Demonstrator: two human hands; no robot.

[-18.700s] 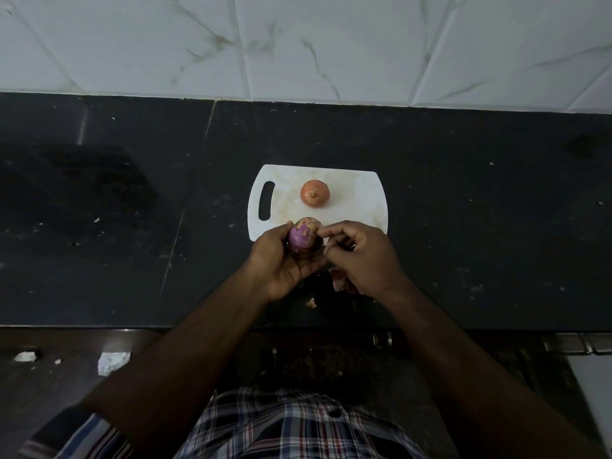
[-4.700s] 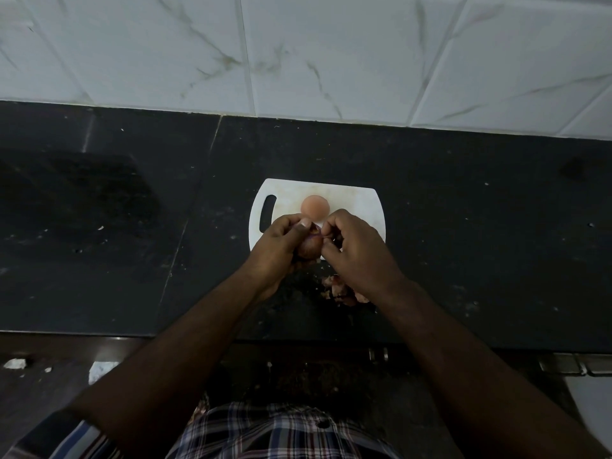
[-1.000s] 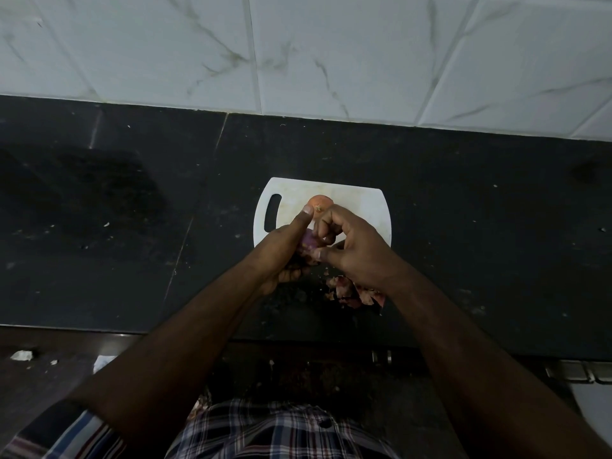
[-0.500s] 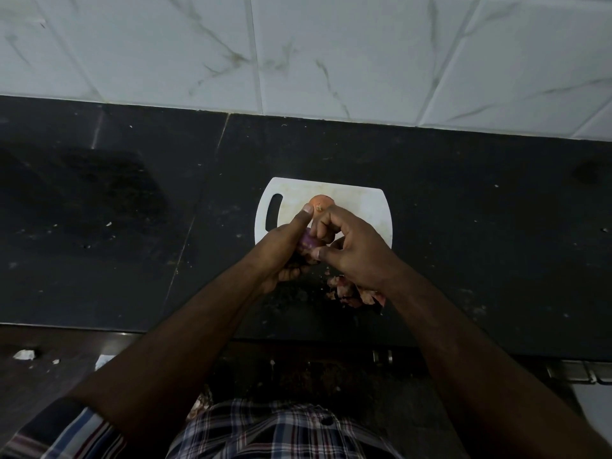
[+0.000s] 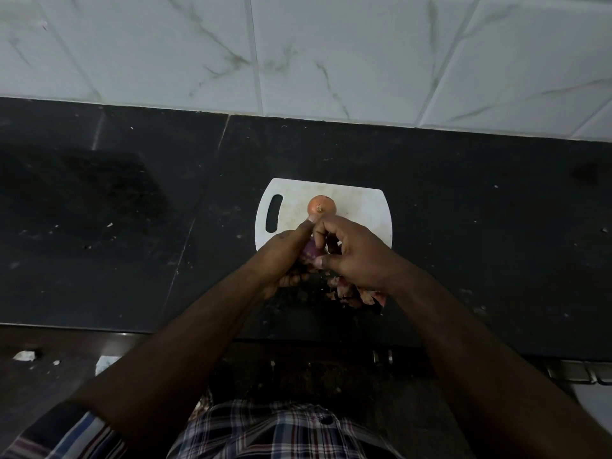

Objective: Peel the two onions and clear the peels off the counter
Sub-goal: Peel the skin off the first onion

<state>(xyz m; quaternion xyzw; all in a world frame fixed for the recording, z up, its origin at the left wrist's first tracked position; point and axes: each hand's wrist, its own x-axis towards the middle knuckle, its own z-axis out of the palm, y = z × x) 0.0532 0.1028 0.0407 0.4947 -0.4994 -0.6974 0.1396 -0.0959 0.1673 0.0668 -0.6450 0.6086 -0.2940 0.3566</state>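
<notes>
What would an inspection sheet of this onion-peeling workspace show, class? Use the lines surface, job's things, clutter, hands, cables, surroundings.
Surface: dark counter, specked with pale crumbs.
Job's things: unpeeled onion on the white cutting board; purple, partly peeled onion between both hands; peel pile on the counter under the right wrist.
Clutter: nothing seen beyond crumbs.
Hands: left hand holds the purple onion in its grip; right hand has fingers curled at it, thumb against it.
Cables: nothing seen.
Surroundings: white marbled wall tiles behind; dark floor below with pale scraps.
</notes>
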